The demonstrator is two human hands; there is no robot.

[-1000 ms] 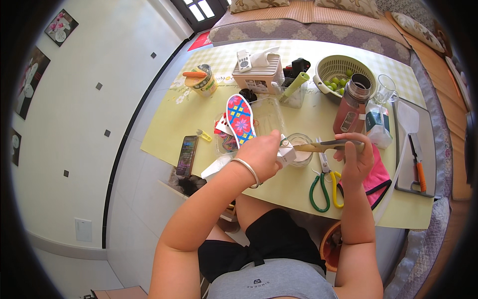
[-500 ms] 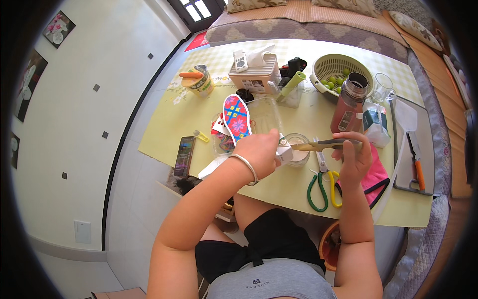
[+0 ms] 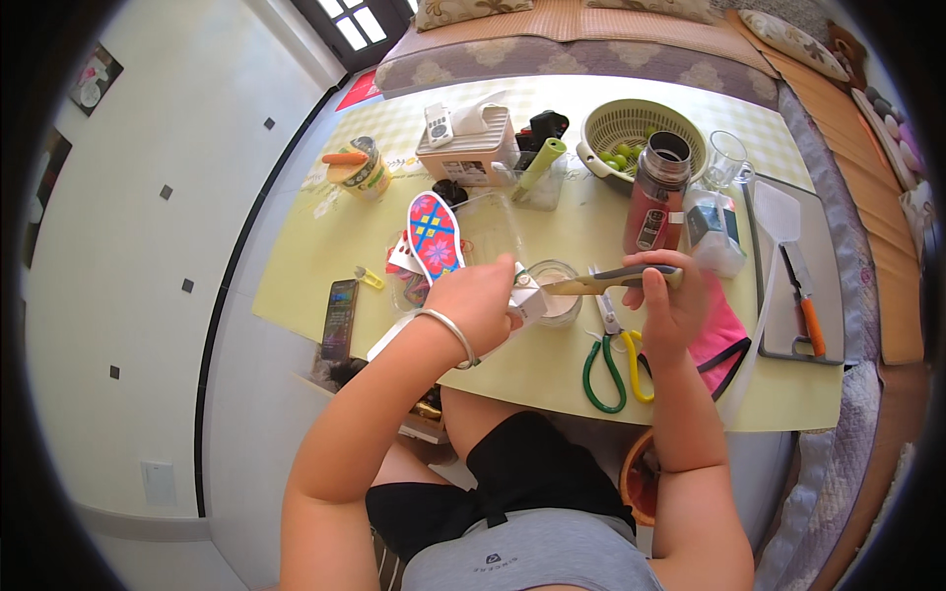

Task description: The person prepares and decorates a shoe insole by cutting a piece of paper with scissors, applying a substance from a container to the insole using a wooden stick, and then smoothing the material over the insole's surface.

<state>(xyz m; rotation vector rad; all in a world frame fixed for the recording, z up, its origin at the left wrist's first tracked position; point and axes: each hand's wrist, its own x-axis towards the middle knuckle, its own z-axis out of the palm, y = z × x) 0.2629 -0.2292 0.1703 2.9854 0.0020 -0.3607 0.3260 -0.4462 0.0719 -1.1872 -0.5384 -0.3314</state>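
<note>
My left hand (image 3: 473, 303), with a bracelet at its wrist, is closed around a small white carton (image 3: 529, 297). From the other side my right hand (image 3: 675, 305) grips a knife (image 3: 645, 277) by its dark and pale handle, with the blade pointing left at the carton's edge. Whether the blade touches or cuts it, I cannot tell. Just behind the blade stands a glass jar (image 3: 572, 313) with something pale inside. Scissors (image 3: 609, 360) with one green and one yellow handle lie beside my right hand. Partly behind my left hand is a patterned red insole (image 3: 434, 231).
Beyond the hands stand a tissue box (image 3: 473, 158), a green basket (image 3: 591, 163) of green fruit, a red flask (image 3: 650, 202) and a glass mug (image 3: 727, 158). To the right, a board (image 3: 803, 197) carries an orange-handled knife (image 3: 811, 320). A phone (image 3: 339, 320) lies left; pink cloth (image 3: 724, 335) lies right.
The whole view has shifted, so the table and things sit further left in the picture. Both hands keep their holds on the carton and the knife, with the blade still at the carton.
</note>
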